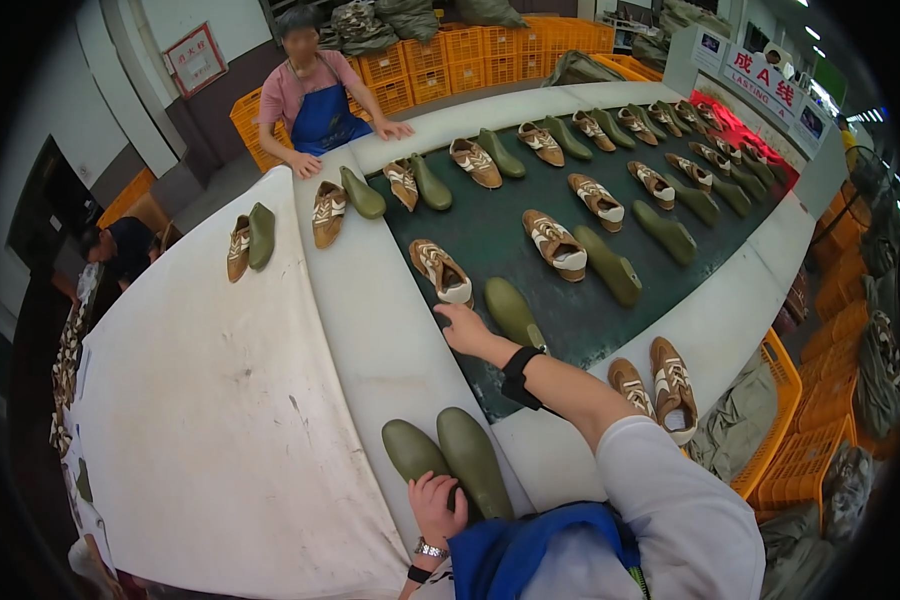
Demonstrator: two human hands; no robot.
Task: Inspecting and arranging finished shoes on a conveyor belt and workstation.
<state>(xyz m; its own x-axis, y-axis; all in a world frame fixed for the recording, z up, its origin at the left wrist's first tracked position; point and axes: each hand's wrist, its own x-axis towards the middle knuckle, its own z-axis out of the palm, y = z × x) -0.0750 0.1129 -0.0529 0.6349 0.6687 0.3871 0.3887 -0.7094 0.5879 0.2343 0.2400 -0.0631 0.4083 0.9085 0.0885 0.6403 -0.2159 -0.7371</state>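
Two olive-green shoe lasts lie side by side on the white table edge in front of me: a left last (411,447) and a right last (475,465). My left hand (437,512) has its fingers curled over the heel end of the left one. Further forward, my right hand (467,333) stretches over the dark green belt with its fingers apart. Its fingertips are just below the heel of a brown and white sneaker (440,270); whether they touch it, I cannot tell. Another green last (511,308) lies to the right of that hand, partly hidden by my wrist.
Rows of sneakers and lasts cover the dark green belt (470,230). A pair of sneakers (673,385) stands by my right arm. White cloth (220,420) covers the table at left. Across the table, a person in a blue apron (325,110) leans on it. Orange crates (770,420) stand at right.
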